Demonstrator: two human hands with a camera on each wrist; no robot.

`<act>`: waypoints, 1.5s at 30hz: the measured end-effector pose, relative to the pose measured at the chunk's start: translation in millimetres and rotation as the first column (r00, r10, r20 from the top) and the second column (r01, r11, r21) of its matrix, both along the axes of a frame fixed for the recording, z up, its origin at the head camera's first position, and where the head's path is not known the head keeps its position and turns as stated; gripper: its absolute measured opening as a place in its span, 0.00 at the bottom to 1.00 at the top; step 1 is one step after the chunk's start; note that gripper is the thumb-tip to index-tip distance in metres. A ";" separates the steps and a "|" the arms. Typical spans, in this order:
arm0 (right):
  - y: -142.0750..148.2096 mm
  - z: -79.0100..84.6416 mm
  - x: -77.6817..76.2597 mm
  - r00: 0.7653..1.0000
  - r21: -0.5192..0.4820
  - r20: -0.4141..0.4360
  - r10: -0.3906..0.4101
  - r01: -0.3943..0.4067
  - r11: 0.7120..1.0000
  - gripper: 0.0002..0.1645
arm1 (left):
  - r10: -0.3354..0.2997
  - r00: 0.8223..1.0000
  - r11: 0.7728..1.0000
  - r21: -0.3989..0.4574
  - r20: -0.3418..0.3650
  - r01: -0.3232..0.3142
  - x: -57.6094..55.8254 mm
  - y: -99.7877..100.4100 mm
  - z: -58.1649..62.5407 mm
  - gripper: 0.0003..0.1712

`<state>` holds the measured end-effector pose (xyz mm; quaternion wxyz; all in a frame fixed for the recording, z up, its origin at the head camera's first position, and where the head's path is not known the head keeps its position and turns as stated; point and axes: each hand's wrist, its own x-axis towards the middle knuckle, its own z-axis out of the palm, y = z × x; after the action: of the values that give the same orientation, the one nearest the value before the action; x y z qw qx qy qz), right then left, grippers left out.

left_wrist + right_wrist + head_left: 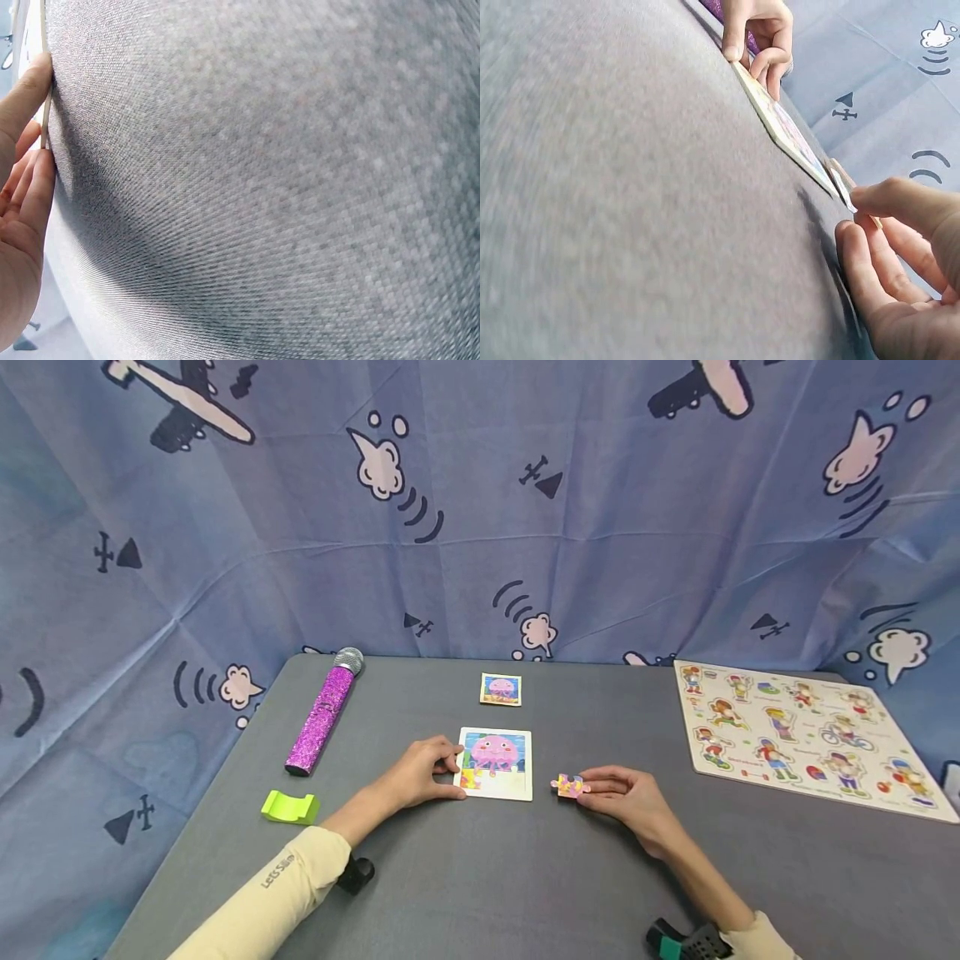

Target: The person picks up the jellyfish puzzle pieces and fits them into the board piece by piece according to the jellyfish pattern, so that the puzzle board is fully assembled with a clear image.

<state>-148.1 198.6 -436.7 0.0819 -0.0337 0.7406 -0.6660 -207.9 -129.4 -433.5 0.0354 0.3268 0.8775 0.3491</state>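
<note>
A white-framed jigsaw tray with a pink jellyfish picture lies flat on the grey table. Its lower right part shows plain white, while a patch of yellow and pink fills the lower left. My left hand holds the tray by its left side, thumb near the lower left corner and bent fingers higher up; in the left wrist view the fingertips touch the tray's edge. To the right of the tray, my right hand pinches a yellow and pink jigsaw piece between thumb and fingers. The right wrist view shows this piece edge-on.
Behind the tray lies a small jellyfish picture card. A purple glitter microphone and a lime-green curved block are at the left. At the right is a large board with sports figures. A blue patterned cloth hangs behind the table.
</note>
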 end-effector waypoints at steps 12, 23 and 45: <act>-18.2 6.0 -3.4 0.997 0.016 0.045 -0.055 0.054 0.998 0.27 | -0.007 1.000 1.000 0.010 -0.011 0.007 -1.9 0.4 -4.2 0.17; -37.1 7.7 -7.3 1.000 -0.016 0.018 -0.006 0.006 1.000 0.25 | -0.016 1.000 1.000 0.014 -0.013 0.016 -1.4 0.8 -3.2 0.17; -86.4 8.1 -17.3 0.993 0.134 -0.116 -0.018 0.034 0.990 0.19 | -0.011 1.000 1.000 -0.005 -0.023 0.010 -1.4 -0.3 -0.4 0.18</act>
<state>-165.4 112.1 -428.5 0.0326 -0.0566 0.7882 -0.6120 -209.3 -129.7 -433.9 0.0278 0.3353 0.8771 0.3429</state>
